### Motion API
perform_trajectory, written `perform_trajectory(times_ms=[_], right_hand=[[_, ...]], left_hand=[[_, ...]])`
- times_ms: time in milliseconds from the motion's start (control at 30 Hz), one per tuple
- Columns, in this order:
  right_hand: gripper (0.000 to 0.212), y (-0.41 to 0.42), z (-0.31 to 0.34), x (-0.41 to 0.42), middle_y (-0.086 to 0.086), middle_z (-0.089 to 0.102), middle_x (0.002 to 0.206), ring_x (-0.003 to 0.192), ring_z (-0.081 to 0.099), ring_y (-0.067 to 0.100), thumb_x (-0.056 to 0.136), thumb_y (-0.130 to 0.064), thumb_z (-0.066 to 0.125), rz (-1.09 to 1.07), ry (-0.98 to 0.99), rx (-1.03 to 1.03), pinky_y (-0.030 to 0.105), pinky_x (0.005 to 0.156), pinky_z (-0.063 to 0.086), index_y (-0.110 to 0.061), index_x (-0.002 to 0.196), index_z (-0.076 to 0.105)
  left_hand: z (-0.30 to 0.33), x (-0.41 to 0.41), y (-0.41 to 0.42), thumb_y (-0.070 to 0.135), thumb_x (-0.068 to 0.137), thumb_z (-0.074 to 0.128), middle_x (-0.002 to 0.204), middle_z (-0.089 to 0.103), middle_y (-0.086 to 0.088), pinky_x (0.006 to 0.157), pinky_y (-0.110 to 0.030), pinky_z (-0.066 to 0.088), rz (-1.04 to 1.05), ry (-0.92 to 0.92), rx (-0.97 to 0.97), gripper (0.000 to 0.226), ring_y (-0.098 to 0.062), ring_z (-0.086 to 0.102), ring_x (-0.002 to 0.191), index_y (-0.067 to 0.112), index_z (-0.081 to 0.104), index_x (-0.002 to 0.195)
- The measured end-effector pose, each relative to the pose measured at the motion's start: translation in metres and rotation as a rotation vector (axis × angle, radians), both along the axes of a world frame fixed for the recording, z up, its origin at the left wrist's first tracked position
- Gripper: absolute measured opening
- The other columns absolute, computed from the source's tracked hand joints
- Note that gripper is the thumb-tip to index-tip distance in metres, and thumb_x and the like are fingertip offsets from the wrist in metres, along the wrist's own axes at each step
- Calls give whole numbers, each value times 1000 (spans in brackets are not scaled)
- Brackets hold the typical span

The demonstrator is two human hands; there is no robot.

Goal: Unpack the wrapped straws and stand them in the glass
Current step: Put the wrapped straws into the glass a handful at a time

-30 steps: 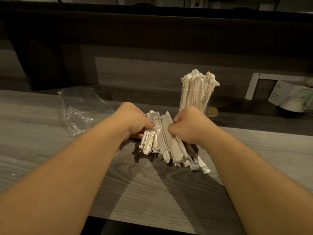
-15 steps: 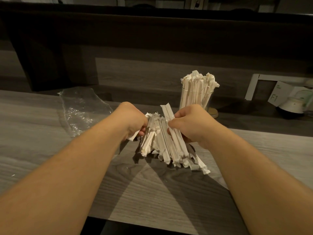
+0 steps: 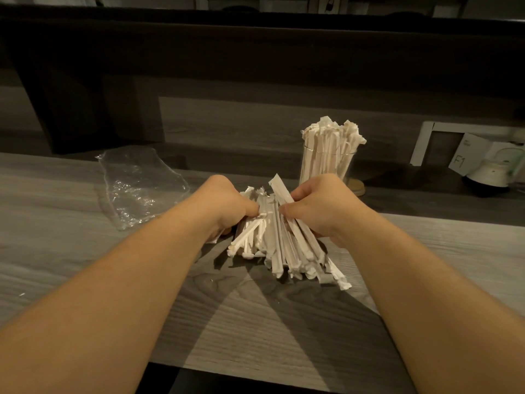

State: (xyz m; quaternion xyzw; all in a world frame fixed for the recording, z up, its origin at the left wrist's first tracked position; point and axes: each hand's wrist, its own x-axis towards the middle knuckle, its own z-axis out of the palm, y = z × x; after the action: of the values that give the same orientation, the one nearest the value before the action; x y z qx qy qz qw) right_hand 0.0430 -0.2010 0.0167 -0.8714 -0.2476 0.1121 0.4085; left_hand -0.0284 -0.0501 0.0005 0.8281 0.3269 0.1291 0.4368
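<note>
White paper everywhere at the middle of the grey wood table [image 3: 85,251]. I see a bundle of wrapped straws [image 3: 272,245] lying on it, fanned toward me. My left hand [image 3: 224,206] curls its fingers around the bundle's left side, thumb pressed against the wrappers. My right hand [image 3: 321,206] grips the right side, pinching one straw [image 3: 279,189] that sticks up above the rest. Behind the right hand stands the glass [image 3: 326,163], upright, packed with wrapped straws. A crumpled clear plastic bag [image 3: 139,183] lies flat, well left of the bundle.
</note>
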Motion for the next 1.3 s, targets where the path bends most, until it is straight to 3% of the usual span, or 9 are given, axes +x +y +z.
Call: perform_trajectory(times_ms=[167, 267, 400, 500, 767, 867, 1000, 1200, 1300], right_hand=[[13, 6, -4, -3, 14, 73, 76, 62, 70, 21, 97, -8, 61, -5, 54, -59, 37, 64, 64, -3, 105, 68], [14, 11, -9, -5, 11, 70, 84, 76, 69, 25, 96, -17, 60, 33, -83, -118, 39, 70, 62, -7, 102, 68], [27, 12, -10, -9, 6, 65, 71, 63, 64, 20, 90, -35, 72, 58, -144, -132, 30, 52, 49, -9, 86, 67], [20, 14, -9, -10, 8, 68, 76, 72, 69, 22, 89, -29, 72, 64, -147, -137, 35, 62, 58, -9, 87, 69], [15, 7, -3, -8, 5, 60, 71, 67, 59, 17, 91, -24, 68, 20, -134, -121, 26, 53, 40, -9, 86, 68], [12, 4, 0, -8, 6, 62, 72, 67, 61, 18, 93, -20, 65, 34, -122, -68, 29, 56, 45, -10, 87, 69], [15, 1, 2, -7, 1, 54, 68, 58, 51, 12, 98, -19, 58, 40, -114, 66, 26, 52, 40, -13, 86, 63], [23, 5, 0, -6, 0, 51, 68, 56, 46, 10, 105, -23, 50, 55, -178, 164, 24, 50, 36, -15, 86, 59], [21, 8, -2, -4, 1, 56, 75, 64, 52, 11, 106, -26, 48, 48, -226, 160, 26, 55, 39, -14, 94, 61]], left_hand=[[-1, -2, -1, 21, 82, 73, 60, 54, -8, 57, -34, 43, 4, 2, 40, 20, -23, 51, 55, 5, 66, 73], [0, -1, -3, 21, 84, 73, 61, 56, -8, 57, -33, 43, 5, -3, 52, 20, -22, 52, 55, 6, 67, 73], [0, 1, -3, 22, 81, 74, 66, 57, -10, 60, -34, 43, 17, -3, 58, 18, -23, 53, 60, 4, 70, 79], [1, 0, -2, 20, 80, 74, 64, 55, -10, 59, -34, 42, 24, -6, 41, 18, -24, 51, 58, 1, 71, 81], [4, -3, -3, 6, 77, 71, 64, 61, -16, 57, -34, 54, 49, -35, -69, 19, -25, 57, 53, -9, 73, 88], [7, -5, 0, 6, 75, 73, 68, 64, -14, 63, -37, 55, 78, -105, -94, 6, -25, 64, 60, 0, 71, 76], [11, -4, 3, 9, 77, 68, 76, 64, -9, 68, -46, 60, 93, -247, -130, 11, -26, 68, 69, 7, 58, 73], [12, -3, -4, 11, 96, 60, 89, 71, -10, 55, -24, 55, 58, -343, -88, 8, -16, 72, 75, 12, 68, 97], [10, -3, -2, 9, 92, 67, 90, 74, -12, 59, -28, 57, 58, -350, -96, 5, -17, 71, 73, 12, 71, 91]])
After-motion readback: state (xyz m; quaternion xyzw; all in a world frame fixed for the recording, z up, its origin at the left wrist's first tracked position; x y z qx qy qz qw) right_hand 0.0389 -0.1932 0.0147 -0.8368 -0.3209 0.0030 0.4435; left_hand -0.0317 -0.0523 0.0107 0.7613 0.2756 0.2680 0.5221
